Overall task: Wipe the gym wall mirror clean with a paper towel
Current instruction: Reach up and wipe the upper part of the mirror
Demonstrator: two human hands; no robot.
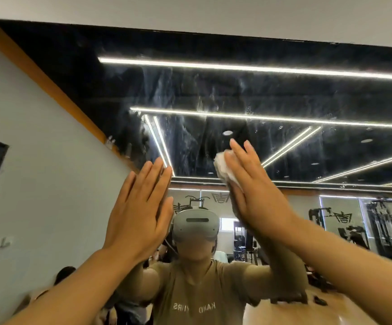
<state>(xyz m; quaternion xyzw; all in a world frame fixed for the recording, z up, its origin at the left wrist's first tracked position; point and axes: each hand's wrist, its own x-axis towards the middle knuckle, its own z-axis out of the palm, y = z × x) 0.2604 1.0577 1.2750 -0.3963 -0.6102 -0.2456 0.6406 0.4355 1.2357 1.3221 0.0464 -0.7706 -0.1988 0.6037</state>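
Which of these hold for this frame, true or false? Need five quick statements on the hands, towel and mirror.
1. The right hand presses the paper towel against the mirror with straight fingers. True.
2. The left hand holds a spray bottle. False: it holds nothing and lies flat with straight fingers.
3. Streaks and smears show on the glass above the hands. True.
4. The towel is under the left hand. False: it is under the right.
5. The mirror reflects gym machines at right. True.
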